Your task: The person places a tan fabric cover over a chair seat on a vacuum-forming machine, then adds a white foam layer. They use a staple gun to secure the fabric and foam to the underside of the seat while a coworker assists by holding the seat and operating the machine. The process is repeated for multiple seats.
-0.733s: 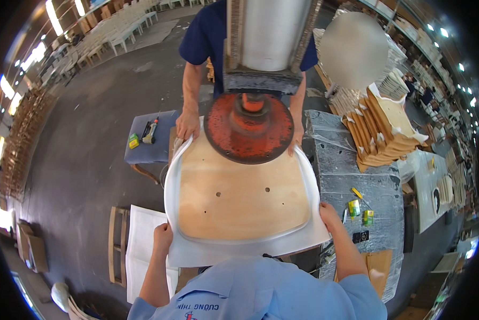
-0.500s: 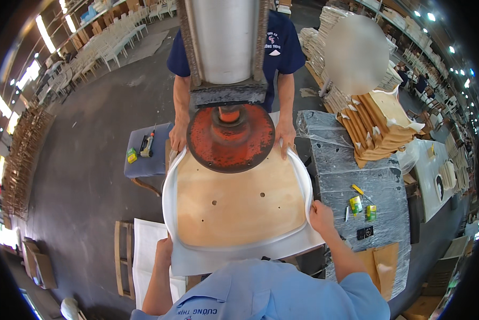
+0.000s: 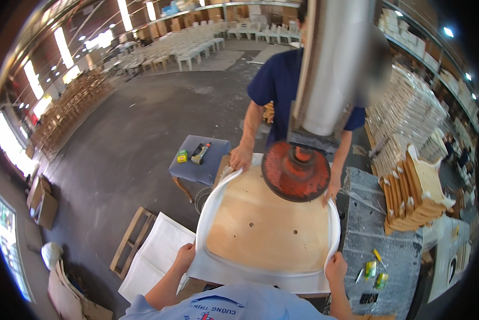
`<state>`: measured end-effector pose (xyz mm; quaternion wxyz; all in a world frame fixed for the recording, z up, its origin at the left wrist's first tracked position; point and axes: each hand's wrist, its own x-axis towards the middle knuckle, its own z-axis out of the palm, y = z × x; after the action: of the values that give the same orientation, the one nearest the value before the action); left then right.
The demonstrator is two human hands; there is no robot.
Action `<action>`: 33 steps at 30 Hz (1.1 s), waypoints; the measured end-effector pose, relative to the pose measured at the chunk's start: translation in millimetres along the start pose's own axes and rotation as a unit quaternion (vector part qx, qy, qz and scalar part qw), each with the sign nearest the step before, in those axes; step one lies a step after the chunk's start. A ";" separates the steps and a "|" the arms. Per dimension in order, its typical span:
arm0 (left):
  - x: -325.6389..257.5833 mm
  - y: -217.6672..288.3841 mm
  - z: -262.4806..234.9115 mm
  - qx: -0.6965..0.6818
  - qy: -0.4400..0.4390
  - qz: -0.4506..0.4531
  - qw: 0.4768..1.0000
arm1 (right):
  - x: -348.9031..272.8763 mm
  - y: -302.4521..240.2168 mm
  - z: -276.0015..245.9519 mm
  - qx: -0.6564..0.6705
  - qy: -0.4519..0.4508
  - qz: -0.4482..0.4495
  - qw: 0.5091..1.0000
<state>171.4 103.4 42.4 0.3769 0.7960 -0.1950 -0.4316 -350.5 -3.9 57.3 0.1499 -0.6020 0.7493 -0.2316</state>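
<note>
View has swung leftward since the earlier frames, shifting everything rightward. Left hand, forearm slanting up, clamps the white sheet's near-left edge; wooden panel lies on it, partly behind a red disc; right hand clamps the right edge.

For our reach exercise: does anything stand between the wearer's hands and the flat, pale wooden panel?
Only the flexible white sheet, gripped by the left hand and right hand, lies between them and the panel; the round red metal plate shows over its far side.
</note>
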 end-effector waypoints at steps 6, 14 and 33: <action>20.1 10.2 -8.5 0.050 -0.038 0.028 0.998 | 11.2 32.9 13.6 0.098 -0.026 0.060 0.993; 51.7 44.0 20.4 0.163 -0.015 0.009 0.986 | 37.6 68.9 14.8 0.223 -0.132 0.217 0.941; 35.0 45.0 25.5 0.280 0.009 0.114 0.953 | 43.3 41.5 29.5 0.111 -0.130 0.130 0.977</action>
<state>170.1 41.3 49.3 0.1870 0.8460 -0.3940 -0.3067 -380.2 -44.0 12.8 0.3411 -0.5040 0.7648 -0.2115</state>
